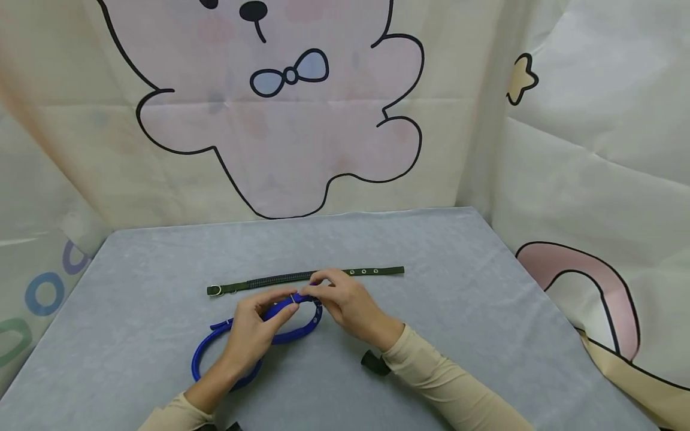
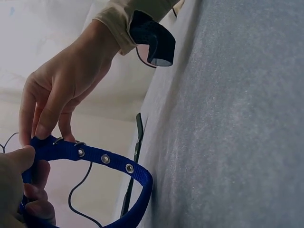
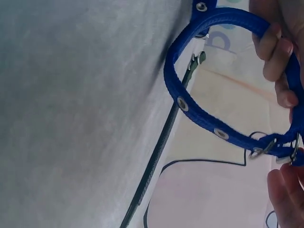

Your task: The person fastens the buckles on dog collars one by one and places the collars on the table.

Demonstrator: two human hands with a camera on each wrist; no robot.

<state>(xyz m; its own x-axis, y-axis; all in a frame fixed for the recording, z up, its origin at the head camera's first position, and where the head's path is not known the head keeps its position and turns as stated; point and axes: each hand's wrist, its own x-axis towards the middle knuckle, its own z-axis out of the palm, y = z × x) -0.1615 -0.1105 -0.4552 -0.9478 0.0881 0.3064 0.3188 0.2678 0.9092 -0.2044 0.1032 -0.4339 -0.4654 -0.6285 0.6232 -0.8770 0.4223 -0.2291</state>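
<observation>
Blue strap [image 1: 295,335] is looping over the table [image 1: 463,287], on the near side of the green strap [image 1: 277,279]. Wrist views are showing its ringed holes [image 2: 105,159] clearly, while only the head view is showing the whole green strap. The left hand [image 1: 252,329] and right hand [image 1: 350,305] are both pinching the blue strap, fingers pointing toward each other

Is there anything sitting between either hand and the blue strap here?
Nothing visible is in the way: the left hand and right hand both grip the blue strap directly. The green strap lies beyond it on the table, not between.
</observation>
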